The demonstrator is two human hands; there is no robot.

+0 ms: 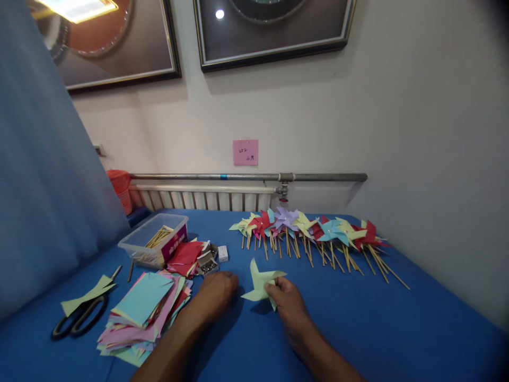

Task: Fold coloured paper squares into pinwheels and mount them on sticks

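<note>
1. The right hand (289, 305) pinches a pale green, four-bladed paper pinwheel shape (260, 281) between thumb and fingers, gripping it on its right side

2. That pinwheel shape lies between the two hands, to the right of the left hand and just beyond the right hand's fingertips, over the middle of the blue cloth-covered surface (358, 329)

3. The left hand (220, 291) is apart from the right, its fingers curled down; whether they close on anything I cannot tell

4. Just beyond the left hand is a small open cardboard box of shiny metal pieces (208, 263), with a small white closed box (223, 253) beside it

5. Toward the surface's left edge sit a messy stack of coloured paper sheets (143, 300), a pile of red paper (186, 257), a clear plastic tub (134, 244) holding thin wooden sticks (159, 237), and black-handled scissors (78, 317) beneath a pale green paper piece (89, 295)

6. Along the far edge, reaching toward the far right corner, lies a row of multicoloured paper pinwheels on sticks (286, 218)
</note>
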